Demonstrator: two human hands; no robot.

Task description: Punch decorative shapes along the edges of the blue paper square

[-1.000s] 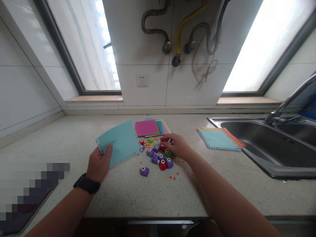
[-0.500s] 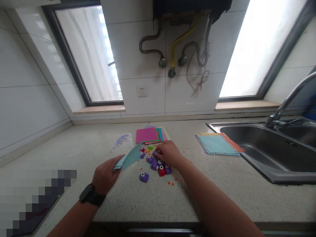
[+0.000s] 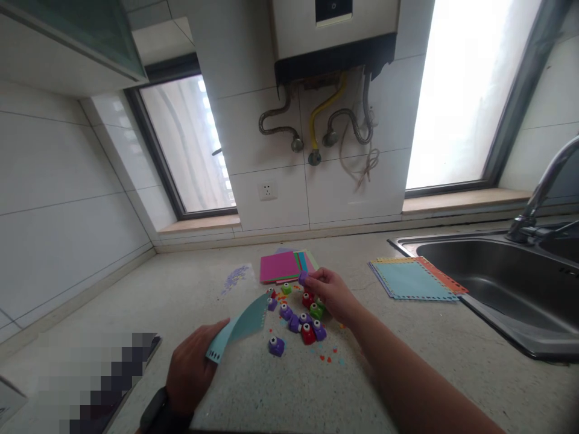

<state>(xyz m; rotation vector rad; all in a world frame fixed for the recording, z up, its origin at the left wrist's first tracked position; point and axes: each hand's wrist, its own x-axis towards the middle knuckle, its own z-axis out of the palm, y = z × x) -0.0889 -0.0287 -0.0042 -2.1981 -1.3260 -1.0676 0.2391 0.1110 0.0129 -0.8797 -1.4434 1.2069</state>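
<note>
My left hand (image 3: pixel 192 371) grips a light blue paper sheet (image 3: pixel 242 325) with punched edges, held edge-on above the counter. My right hand (image 3: pixel 332 292) pinches a small purple paper punch (image 3: pixel 303 278), lifted just above a cluster of small purple, red and green punches (image 3: pixel 302 316) on the counter. One purple punch (image 3: pixel 276 345) lies apart at the front. Coloured paper confetti (image 3: pixel 332 357) is scattered around the cluster.
A stack of coloured paper with pink on top (image 3: pixel 284 266) lies behind the punches. A pile of punched sheets (image 3: pixel 414 280) sits beside the steel sink (image 3: pixel 497 283) with its tap (image 3: pixel 540 193) at right. Purple confetti (image 3: pixel 235 278) lies at left. A blurred dark object (image 3: pixel 90 380) is at front left.
My right hand picked one purple punch out of the cluster and lifted it. My left hand turned the blue sheet from flat to edge-on and drew it nearer. The camera tilted upward.
</note>
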